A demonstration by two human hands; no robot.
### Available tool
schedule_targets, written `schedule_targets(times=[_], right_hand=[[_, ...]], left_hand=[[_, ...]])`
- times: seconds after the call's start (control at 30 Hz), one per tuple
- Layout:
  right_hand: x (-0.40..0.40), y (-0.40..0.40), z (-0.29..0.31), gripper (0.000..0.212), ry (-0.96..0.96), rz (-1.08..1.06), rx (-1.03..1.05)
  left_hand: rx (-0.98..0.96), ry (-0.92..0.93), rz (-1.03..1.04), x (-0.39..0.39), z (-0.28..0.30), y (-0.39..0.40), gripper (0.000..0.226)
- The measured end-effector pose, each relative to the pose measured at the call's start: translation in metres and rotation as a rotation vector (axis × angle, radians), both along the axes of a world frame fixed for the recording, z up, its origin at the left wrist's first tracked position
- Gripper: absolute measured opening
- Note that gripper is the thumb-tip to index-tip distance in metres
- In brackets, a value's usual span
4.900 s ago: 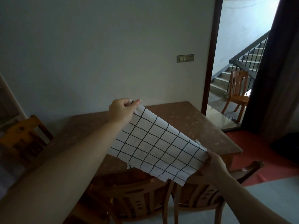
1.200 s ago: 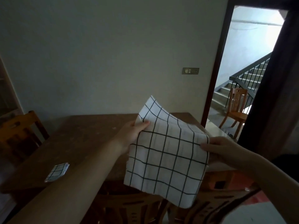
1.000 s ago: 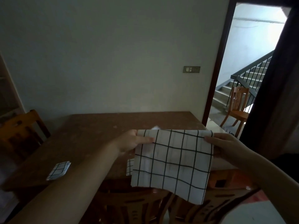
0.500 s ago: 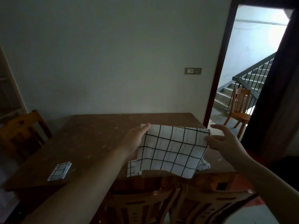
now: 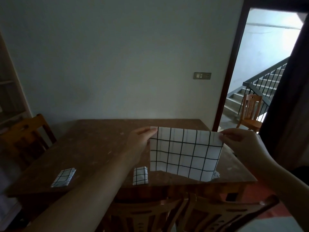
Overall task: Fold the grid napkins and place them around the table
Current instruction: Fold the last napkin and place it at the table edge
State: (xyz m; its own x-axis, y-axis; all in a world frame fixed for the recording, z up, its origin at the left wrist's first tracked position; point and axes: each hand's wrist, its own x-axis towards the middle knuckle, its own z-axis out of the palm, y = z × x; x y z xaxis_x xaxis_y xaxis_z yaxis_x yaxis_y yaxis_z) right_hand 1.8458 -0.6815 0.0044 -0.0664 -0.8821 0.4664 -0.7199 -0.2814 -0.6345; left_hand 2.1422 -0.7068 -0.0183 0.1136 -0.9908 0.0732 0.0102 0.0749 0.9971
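Since the frame half a second earlier, both hands had lifted the grid napkin (image 5: 185, 153) from its slack drape over the table's near edge and drawn it taut between them, and a second folded piece had come into view on the tabletop.

Left hand (image 5: 140, 143) pinched the napkin's upper left corner, thumb and fingers closed on the cloth. Right hand (image 5: 240, 143) pinched the upper right corner in the same way, fingertips closed on the fabric edge. The napkin hung as a flat rectangle, its top edge level between the two hands, a narrow strip at the top folded over. Its lower edge reached the near right part of the wooden table (image 5: 93, 148); whether it touched the surface could not be told. A scrap of white cloth (image 5: 216, 174) showed just behind its lower right corner.

Two folded grid napkins lay flat on the table near its front edge: the left folded napkin (image 5: 63, 177) toward the near left corner, the centre folded napkin (image 5: 140, 175) just left of the held cloth, partly hidden by the left forearm.

Two wooden chairs (image 5: 184, 213) stood pushed in at the near side, another chair (image 5: 28, 136) at the left end. A further chair (image 5: 250, 111) stood beyond the open doorway by the staircase (image 5: 260, 87). A switch plate (image 5: 202, 75) was fixed on the wall.
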Motion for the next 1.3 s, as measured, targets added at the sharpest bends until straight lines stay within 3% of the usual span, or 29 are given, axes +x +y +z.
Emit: schedule_targets(times=[0.2, 0.3, 0.4, 0.5, 0.57, 0.63, 0.77, 0.93, 1.17, 1.3], right_hand=[[0.001, -0.002, 0.014, 0.006, 0.162, 0.112, -0.097], [0.015, -0.002, 0.027, 0.012, 0.204, 0.228, -0.072], [0.04, -0.007, 0.035, 0.023, 0.335, 0.334, -0.06], [0.059, -0.01, 0.041, 0.007, 0.355, 0.375, -0.079], [0.057, -0.008, 0.042, 0.007, 0.259, 0.407, -0.084], [0.045, -0.003, 0.036, 0.014, 0.163, 0.464, 0.015], [0.016, 0.001, 0.011, 0.024, 0.218, 0.413, 0.228], [0.004, 0.001, 0.001, 0.015, -0.147, 0.333, 0.171], [0.008, 0.001, 0.008, 0.011, -0.476, 0.3, 0.111], [0.012, 0.003, 0.018, 0.009, -0.514, 0.287, 0.089]], left_hand=[[0.128, -0.125, 0.088, 0.017, -0.001, -0.008, 0.023], [-0.031, -0.28, 0.142, 0.014, 0.003, -0.008, 0.05], [-0.262, -0.614, -0.204, -0.017, 0.022, 0.002, 0.064], [-0.349, -0.734, -0.395, -0.05, 0.035, 0.008, 0.038], [-0.392, -0.705, -0.382, -0.056, 0.036, 0.005, 0.02], [-0.34, -0.612, -0.354, -0.052, 0.034, 0.004, 0.021], [-0.19, -0.395, -0.251, -0.035, 0.031, 0.001, 0.014], [-0.165, -0.242, -0.244, -0.023, 0.027, -0.001, 0.007], [-0.108, -0.028, -0.242, -0.023, 0.02, -0.004, 0.012], [-0.085, 0.039, -0.235, -0.02, 0.017, -0.006, 0.008]])
